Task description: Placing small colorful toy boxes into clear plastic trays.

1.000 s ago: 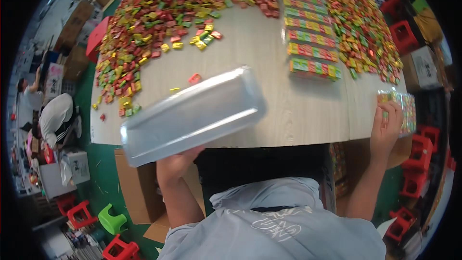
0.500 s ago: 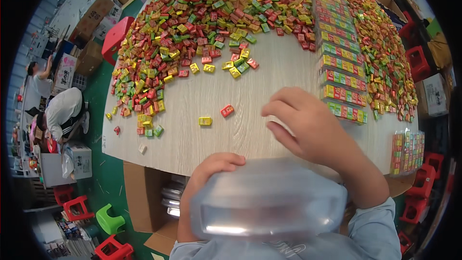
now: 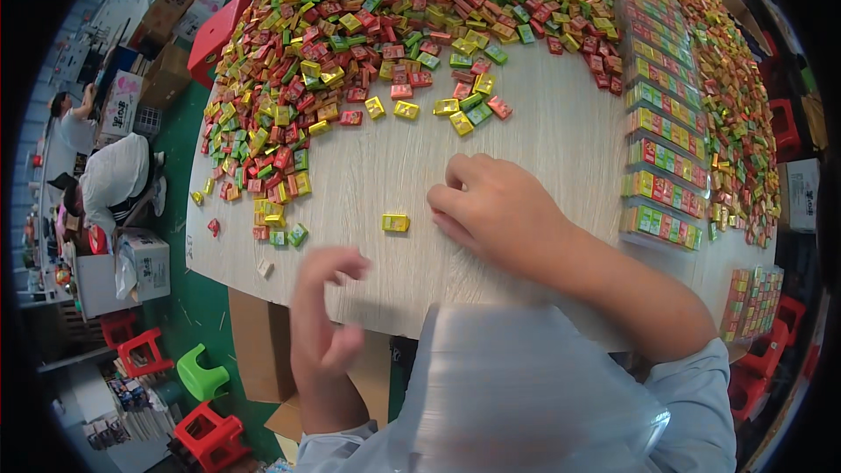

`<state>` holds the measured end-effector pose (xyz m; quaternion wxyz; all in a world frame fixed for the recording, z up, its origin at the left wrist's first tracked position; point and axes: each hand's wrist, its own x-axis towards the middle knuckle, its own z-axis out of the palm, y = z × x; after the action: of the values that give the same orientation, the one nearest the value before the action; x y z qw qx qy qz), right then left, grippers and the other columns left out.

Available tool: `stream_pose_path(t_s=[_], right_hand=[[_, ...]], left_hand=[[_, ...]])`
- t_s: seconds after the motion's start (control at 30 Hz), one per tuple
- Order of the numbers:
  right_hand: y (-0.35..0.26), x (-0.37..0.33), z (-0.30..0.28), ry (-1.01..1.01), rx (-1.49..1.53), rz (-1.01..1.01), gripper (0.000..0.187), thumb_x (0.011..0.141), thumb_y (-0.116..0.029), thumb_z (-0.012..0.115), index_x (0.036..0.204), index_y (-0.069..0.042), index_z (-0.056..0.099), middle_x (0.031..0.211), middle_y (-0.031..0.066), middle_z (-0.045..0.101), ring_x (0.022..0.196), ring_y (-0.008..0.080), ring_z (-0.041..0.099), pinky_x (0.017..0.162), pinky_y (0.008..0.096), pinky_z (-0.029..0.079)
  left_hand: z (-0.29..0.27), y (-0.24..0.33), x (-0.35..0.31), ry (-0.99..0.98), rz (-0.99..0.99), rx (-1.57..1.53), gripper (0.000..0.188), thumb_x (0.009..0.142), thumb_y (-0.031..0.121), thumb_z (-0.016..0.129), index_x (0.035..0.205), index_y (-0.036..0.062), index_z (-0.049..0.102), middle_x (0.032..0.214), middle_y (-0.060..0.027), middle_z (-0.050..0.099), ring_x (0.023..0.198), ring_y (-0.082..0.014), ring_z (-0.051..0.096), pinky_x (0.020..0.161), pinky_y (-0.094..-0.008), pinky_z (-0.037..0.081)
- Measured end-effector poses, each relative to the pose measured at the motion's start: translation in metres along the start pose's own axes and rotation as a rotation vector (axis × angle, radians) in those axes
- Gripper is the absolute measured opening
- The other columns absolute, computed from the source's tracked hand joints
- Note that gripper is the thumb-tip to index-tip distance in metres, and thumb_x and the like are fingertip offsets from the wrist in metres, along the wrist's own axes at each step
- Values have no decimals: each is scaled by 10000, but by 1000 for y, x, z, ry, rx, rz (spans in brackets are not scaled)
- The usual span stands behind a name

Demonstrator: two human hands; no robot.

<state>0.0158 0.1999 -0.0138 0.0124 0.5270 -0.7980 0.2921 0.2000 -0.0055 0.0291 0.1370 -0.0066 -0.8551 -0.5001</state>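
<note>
My right hand (image 3: 495, 210) rests low over the table, its fingers pinched together. What they hold, if anything, is hidden behind the fingers. Just left of them lies a single small yellow packet (image 3: 395, 222). My left hand (image 3: 326, 311) is raised at the table's front edge, blurred, with thumb and fingers apart and nothing between them. A clear plastic tray or cover (image 3: 526, 385), smeared by motion, is tilted in front of my body below the table edge; neither hand touches it visibly.
A large heap of red, green, yellow and orange packets (image 3: 350, 44) spreads over the far and left table. Filled clear trays (image 3: 661, 158) stand in an overlapping row at right; another filled stack (image 3: 753, 302) sits near the right corner. An open cardboard box (image 3: 258, 346) stands below.
My left hand has come away from the plastic piece, which has swung and dropped lower. My right hand has moved left and down and closed; the loose red packet is out of sight.
</note>
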Motion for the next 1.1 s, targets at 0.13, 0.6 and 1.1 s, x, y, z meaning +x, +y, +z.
stream_pose_path(t_s=[0.13, 0.6, 1.1], right_hand=[[-4, -1, -1, 24, 20, 21, 162, 875, -128, 745, 993, -68, 651, 963, 118, 620, 902, 319, 641, 780, 449, 533], [20, -4, -10, 219, 21, 189, 504, 875, 15, 676, 1365, 11, 555, 1132, 217, 672, 1089, 407, 634, 988, 491, 515], [23, 4, 0, 306, -176, 275, 611, 879, 3, 622, 1474, -51, 496, 1284, 181, 625, 1210, 356, 605, 1070, 474, 445]], left_hand=[[19, -2, 37, -34, -306, 450, 466, 926, 287, 795, 1314, 86, 635, 1081, -158, 664, 928, -347, 672, 757, -422, 536], [42, -28, 144, -481, 167, 518, 419, 877, 100, 782, 1232, 46, 566, 1097, -128, 673, 993, -317, 686, 873, -421, 550], [55, -39, 155, -503, 241, 457, 456, 904, 143, 806, 1281, 22, 581, 1136, -169, 638, 1029, -333, 680, 865, -406, 557]])
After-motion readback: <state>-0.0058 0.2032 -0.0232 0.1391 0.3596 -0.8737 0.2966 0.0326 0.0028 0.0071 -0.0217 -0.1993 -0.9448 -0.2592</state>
